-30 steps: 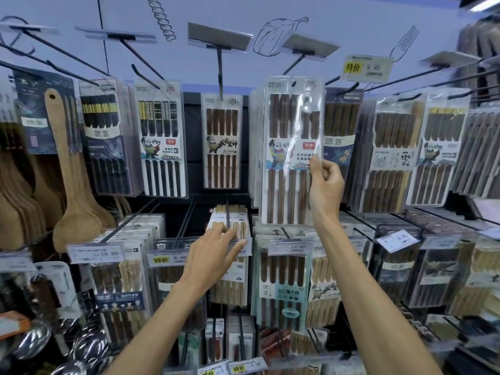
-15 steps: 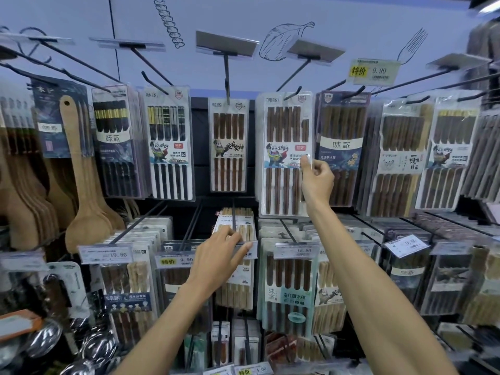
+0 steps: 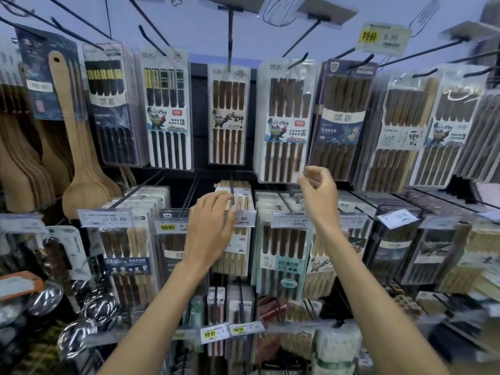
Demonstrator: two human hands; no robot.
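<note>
Our right hand [image 3: 319, 197] has let go. A second ago it pinched the right edge of the clear pack of dark brown wooden chopsticks with a panda label [image 3: 284, 125] and held it forward of its neighbours. Half a second ago it kept that pinch with the pack back in line. Now the pack hangs free from its black wire hook [image 3: 297, 60] in the upper row of the rack, right of the middle. The hand has dropped to just below the pack's lower right corner, apart from it. Its grip is empty: fingers loosely curled, thumb and forefinger parted, nothing between them.

Our left hand [image 3: 209, 231] has stayed about where it was, in the middle row, at the pack of pale wooden chopsticks [image 3: 242, 198]. Its fingers are straight and spread, the tips over that pack's hook and the white price tag [image 3: 244, 218] in front of it. The grip is open and closes on nothing; the blur keeps us from telling whether the fingertips touch.

Just right of the dark pack hangs a navy-labelled pack of brown chopsticks [image 3: 342, 123], its edge meeting the dark pack's. Toward the rack's left edge hang pale wooden spatulas [image 3: 78, 147]. The rack sits a little higher in our view than half a second ago.
</note>
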